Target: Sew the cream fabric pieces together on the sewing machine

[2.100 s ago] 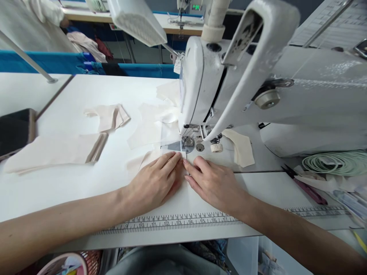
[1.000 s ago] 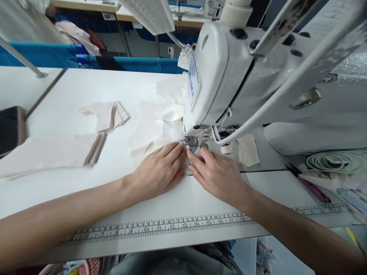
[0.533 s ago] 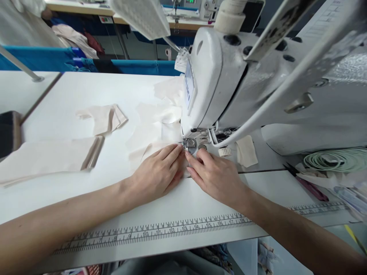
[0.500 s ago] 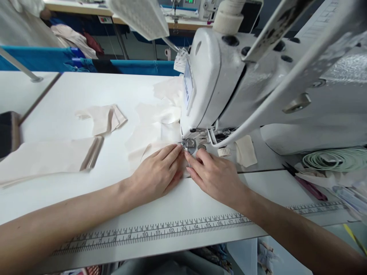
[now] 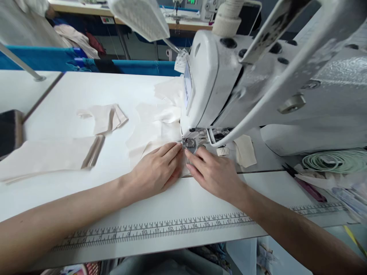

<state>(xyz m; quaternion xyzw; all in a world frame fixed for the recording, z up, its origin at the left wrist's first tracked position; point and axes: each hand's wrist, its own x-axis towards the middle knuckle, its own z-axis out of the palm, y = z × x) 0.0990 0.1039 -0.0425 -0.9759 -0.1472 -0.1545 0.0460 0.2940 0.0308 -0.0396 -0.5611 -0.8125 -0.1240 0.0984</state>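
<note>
At the needle area of a white sewing machine (image 5: 202, 80), both hands work on a thin cream fabric piece (image 5: 145, 149) beside the metal presser foot (image 5: 188, 143). My left hand (image 5: 160, 166) rests over the fabric, its fingers pressed together and their tips just left of the foot. Close in front of the foot, my right hand (image 5: 213, 172) has its index finger and thumb on the fabric's edge, the other fingers curled. The hands largely hide the fabric between them, and the needle is hard to make out.
Stacked cream pieces (image 5: 51, 154) and a smaller folded bundle (image 5: 107, 118) lie left. A cream scrap (image 5: 245, 151) sits right of the foot. Dark-handled snips (image 5: 311, 189) and coiled pale green cord (image 5: 335, 160) lie far right. A printed ruler (image 5: 160, 231) runs along the front edge.
The view has shifted slightly. Both hands stay by the presser foot, with only a slight change in the right hand's fingers.
</note>
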